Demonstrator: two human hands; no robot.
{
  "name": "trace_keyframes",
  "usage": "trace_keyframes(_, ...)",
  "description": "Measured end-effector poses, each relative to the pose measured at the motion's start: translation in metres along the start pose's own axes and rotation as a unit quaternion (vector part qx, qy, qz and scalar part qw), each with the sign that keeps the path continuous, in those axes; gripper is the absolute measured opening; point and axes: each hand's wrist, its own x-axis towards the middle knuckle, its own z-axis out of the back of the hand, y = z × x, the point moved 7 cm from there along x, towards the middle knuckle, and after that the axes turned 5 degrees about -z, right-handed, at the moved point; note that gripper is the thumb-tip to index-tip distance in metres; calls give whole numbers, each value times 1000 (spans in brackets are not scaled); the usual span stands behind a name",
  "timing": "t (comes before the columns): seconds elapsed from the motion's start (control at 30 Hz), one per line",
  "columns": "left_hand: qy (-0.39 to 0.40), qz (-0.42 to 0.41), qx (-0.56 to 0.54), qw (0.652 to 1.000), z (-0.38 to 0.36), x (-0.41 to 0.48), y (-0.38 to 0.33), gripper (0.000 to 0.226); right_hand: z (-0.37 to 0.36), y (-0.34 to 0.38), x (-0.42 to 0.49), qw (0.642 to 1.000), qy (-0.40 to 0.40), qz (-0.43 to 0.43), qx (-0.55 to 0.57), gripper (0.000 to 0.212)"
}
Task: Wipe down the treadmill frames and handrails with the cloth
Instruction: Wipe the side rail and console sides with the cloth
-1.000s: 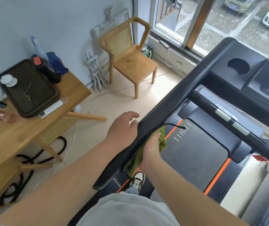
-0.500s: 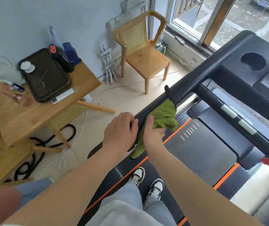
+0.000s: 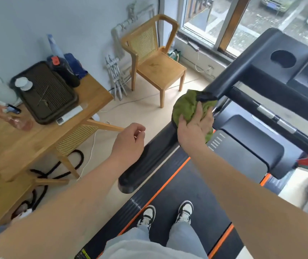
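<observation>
**Cloth at the upper handrail, left hand free**

Your right hand (image 3: 195, 126) holds the green cloth (image 3: 184, 107) bunched against the treadmill's black left handrail (image 3: 149, 161). The cloth sits at the upper end of the rail, just below where it meets the console (image 3: 261, 58). Your right fingers (image 3: 206, 116) are curled over the cloth and press it onto the rail; the cloth wraps round the bar.

Your left hand (image 3: 129, 141) hangs just beside the handrail's lower stretch, apart from it. Its fingers (image 3: 140, 131) are loosely curled and hold nothing.

You stand on the treadmill belt (image 3: 196, 184), both shoes (image 3: 184, 212) near its left edge.

To the left, a wooden tabletop (image 3: 28, 144) carries a dark tea tray (image 3: 46, 94) with a white remote (image 3: 69, 114) touching the tray's near edge. A wooden chair (image 3: 155, 60) stands by the window.
</observation>
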Motion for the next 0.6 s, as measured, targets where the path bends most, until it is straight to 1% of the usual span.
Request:
trace_keyframes(0.07,14,4,3,1000,1,-2,8,19,-6,2,-7,995,0,68,-74,62)
trace_keyframes(0.17,16,0,-12,1000,4,-9,16,25,-19,9,-31,985,23,100,-140,49)
trace_keyframes(0.2,13,-5,-17,1000,6,-10,17,27,-27,13,-45,978,27,117,-168,46)
trace_keyframes(0.27,-3,-12,-22,1000,14,-11,20,32,-50,21,-86,959,27,178,-219,42)
trace_keyframes(0.33,-30,-6,-24,999,27,-11,23,35,-75,21,-135,934,34,251,-250,42)
trace_keyframes(0.4,-54,1,-32,998,39,-10,28,34,-92,9,-171,905,47,312,-285,45)
trace_keyframes(0.5,-52,-27,-23,998,45,-10,22,23,-83,0,-169,877,79,362,-307,52)
trace_keyframes(0.53,-47,-49,-17,998,43,-12,16,22,-77,-1,-159,878,78,360,-307,53)
trace_keyframes(0.57,-42,-75,-15,996,40,-14,8,22,-69,-3,-145,890,67,341,-295,54)
trace_keyframes(0.6,-38,-104,-15,994,36,-18,-1,22,-60,-3,-131,910,49,309,-270,54)
